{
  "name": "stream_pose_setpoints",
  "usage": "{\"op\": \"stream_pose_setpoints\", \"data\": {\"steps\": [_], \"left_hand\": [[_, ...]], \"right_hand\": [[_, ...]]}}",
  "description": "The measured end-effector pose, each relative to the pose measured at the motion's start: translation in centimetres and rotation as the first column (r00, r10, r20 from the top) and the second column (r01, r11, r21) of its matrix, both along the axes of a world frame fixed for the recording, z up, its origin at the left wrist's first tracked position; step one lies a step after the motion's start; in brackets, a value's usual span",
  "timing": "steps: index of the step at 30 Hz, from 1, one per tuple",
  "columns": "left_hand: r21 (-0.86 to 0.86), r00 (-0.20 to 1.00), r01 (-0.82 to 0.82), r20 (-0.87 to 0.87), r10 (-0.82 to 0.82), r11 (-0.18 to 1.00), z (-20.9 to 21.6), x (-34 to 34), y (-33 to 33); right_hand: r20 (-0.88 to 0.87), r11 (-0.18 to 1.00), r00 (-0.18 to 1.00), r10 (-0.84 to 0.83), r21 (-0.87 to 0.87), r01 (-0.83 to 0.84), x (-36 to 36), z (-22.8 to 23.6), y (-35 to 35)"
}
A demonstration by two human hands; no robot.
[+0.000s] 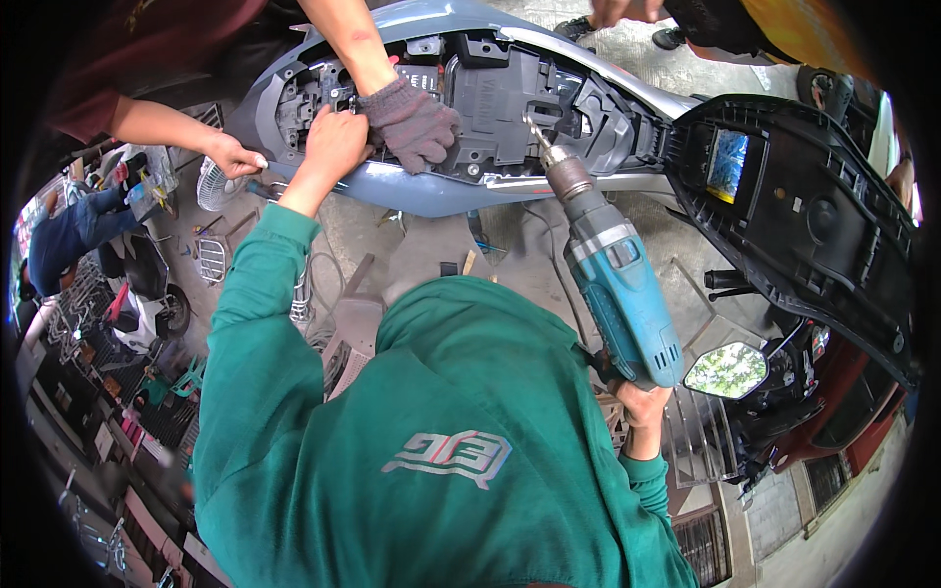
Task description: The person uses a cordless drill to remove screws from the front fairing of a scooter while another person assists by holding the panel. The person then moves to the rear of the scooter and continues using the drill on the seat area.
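My right hand [642, 400] grips the handle of a teal power drill [622, 279], mostly hidden behind the drill's body. The drill points up and to the left, and its long bit [536, 132] is over the open body of a blue-grey scooter [417, 191]. My left hand [336, 147] reaches into the left part of that opening with its fingers curled down; what they hold, if anything, is hidden. Right beside it, a co-worker's grey-gloved hand [412, 122] rests on the black inner parts. The co-worker's bare hand [235, 157] is pinched at the scooter's left edge.
The scooter's black seat [804, 216] is swung open at the right. Another person's hands [624, 10] show at the top. A cable [564, 265] hangs below the scooter, near a plastic chair [361, 328]. A small fan [216, 184] and a mirror [725, 370] stand nearby.
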State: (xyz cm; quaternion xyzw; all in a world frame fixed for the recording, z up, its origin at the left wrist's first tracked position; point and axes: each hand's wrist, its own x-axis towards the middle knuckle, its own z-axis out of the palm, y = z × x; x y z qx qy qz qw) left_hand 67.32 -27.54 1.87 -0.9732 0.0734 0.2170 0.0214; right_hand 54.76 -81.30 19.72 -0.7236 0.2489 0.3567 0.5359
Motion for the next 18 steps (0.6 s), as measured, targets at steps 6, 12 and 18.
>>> {"op": "stream_pose_setpoints", "data": {"steps": [6,12,18], "left_hand": [[0.07,0.997,-0.01,-0.074,0.015,0.998,-0.4,0.4,-0.1],[0.056,0.993,0.091,0.069,-0.094,0.994,-0.8,0.7,-0.5],[-0.012,0.999,-0.005,-0.033,0.005,1.0,-0.8,0.7,0.0]], "right_hand": [[0.152,0.998,0.988,0.012,0.054,-0.02,1.2,-0.7,-0.4],[0.285,0.974,0.952,-0.113,0.221,0.05,2.3,-0.9,1.9],[0.268,0.988,0.963,-0.026,0.155,-0.017,3.7,-0.4,3.1]]}}
